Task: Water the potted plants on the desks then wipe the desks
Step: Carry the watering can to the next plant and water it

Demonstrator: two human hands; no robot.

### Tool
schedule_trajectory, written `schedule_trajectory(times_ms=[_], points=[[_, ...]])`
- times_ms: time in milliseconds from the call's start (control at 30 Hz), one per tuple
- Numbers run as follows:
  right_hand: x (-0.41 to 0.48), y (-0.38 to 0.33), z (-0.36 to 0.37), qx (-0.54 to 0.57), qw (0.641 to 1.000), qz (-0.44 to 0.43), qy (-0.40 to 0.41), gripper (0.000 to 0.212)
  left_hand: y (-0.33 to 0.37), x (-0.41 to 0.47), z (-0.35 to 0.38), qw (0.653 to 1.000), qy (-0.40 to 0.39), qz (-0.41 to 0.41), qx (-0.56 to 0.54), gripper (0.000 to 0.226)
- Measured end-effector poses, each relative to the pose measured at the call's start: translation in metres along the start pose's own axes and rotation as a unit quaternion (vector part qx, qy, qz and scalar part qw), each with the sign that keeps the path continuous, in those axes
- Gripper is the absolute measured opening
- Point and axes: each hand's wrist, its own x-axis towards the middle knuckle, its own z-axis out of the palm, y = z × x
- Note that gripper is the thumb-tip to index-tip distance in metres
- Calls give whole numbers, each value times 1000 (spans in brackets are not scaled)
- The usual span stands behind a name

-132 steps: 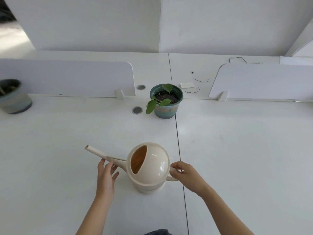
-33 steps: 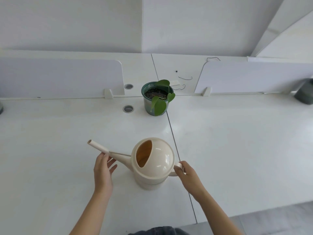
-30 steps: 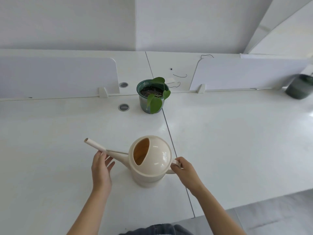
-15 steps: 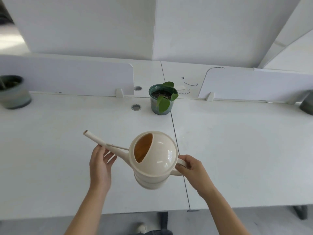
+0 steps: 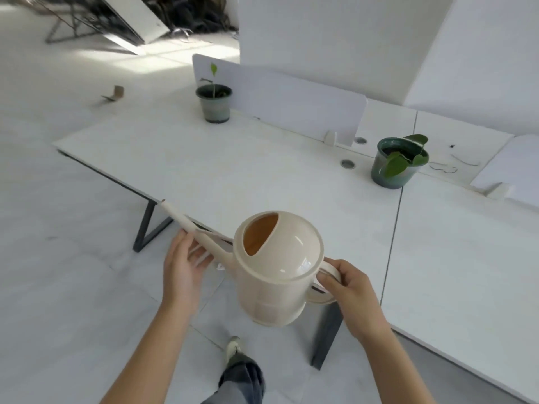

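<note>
Cream plastic watering can [image 5: 277, 272] held in the air at lower centre, over near edge of white desk [image 5: 233, 170]. Right hand [image 5: 350, 290]: fingers curled round handle. Left hand [image 5: 183, 266]: fingers extended, supporting spout from below. Dark green glazed potted plant [image 5: 393, 167] at right; grey-green potted seedling [image 5: 214, 104] at upper centre.

An open-plan office: white desks [image 5: 233, 170] on dark metal legs [image 5: 145, 225] butt edge to edge, a low privacy screen [image 5: 291, 103] stands along their back, 2 round cable grommets [image 5: 347, 163] sit just beside the screen's foot, and pale floor tiles [image 5: 73, 287] lie beyond
</note>
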Motion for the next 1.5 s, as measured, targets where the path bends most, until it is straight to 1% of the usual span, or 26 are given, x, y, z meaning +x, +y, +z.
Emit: schedule_trajectory(times_ms=[200, 367, 500, 567, 667, 800, 867, 933, 1000, 1100, 1200, 1333, 1433, 1500], points=[[-5, -8, 78, 22, 999, 0, -33, 22, 32, 5, -71, 999, 36, 31, -4, 26], [11, -18, 159, 40, 997, -5, -58, 23, 67, 36, -133, 997, 67, 27, -2, 40], [32, -27, 226, 29, 998, 1, -54, 13, 104, 73, -169, 997, 58, 43, 16, 29], [43, -35, 258, 31, 998, -1, -61, 14, 124, 96, -184, 997, 54, 49, 9, 27], [63, -49, 286, 46, 997, -10, -62, 17, 140, 127, -194, 998, 47, 44, -5, 35], [96, -63, 300, 42, 998, -21, -46, 19, 146, 172, -191, 999, 21, 38, -7, 31], [115, -67, 302, 34, 998, -24, -41, 19, 146, 195, -184, 999, 8, 30, -5, 35], [140, -71, 303, 23, 999, -26, -34, 16, 144, 220, -175, 1000, -6, 24, -6, 35], [170, -74, 301, 3, 999, -31, -25, 14, 144, 246, -163, 1000, -22, 21, 0, 37], [223, -81, 300, -16, 999, -46, -16, 16, 146, 293, -139, 999, -28, 18, 7, 42], [275, -93, 300, -2, 998, -59, -14, 20, 153, 345, -110, 999, -25, 21, 19, 43], [329, -103, 302, 22, 997, -75, 10, 20, 155, 403, -72, 998, -47, 24, 19, 36], [357, -108, 306, 36, 996, -71, 44, 20, 150, 441, -53, 998, -63, 9, 13, 37], [373, -110, 309, 49, 994, -64, 75, 20, 145, 469, -41, 997, -75, -5, 10, 32]])
